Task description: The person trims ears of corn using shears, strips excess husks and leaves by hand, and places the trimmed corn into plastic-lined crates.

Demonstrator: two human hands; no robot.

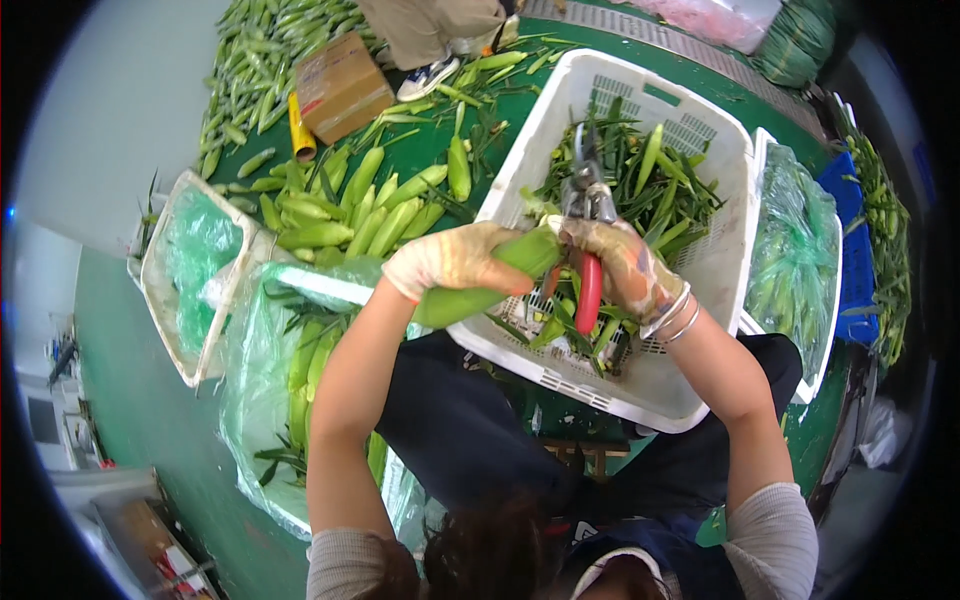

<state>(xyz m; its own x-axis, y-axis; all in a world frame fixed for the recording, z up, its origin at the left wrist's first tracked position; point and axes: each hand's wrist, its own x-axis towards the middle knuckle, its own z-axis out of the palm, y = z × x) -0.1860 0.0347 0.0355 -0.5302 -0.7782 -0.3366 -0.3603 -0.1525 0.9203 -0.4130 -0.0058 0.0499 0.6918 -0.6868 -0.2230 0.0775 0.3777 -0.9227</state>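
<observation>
Gripped in my gloved left hand (457,259) is an ear of corn in its green husk (529,253), held over the near left rim of a white plastic crate (517,157). My right hand (622,262), in a stained glove, has hold of red-handled pruning shears (589,292) at the stem end of that ear. The shears' metal blades point away from me over the crate. Cut leaves and husk pieces (667,172) lie inside the crate. Whether my right fingers also touch the ear, I cannot tell.
Unwrapped corn ears (375,217) are heaped on the green floor at left, near a cardboard box (343,86). A plastic-lined box of corn (247,420) stands by my left arm, a covered one (795,225) at right. Another person's shoe (427,79) is beyond.
</observation>
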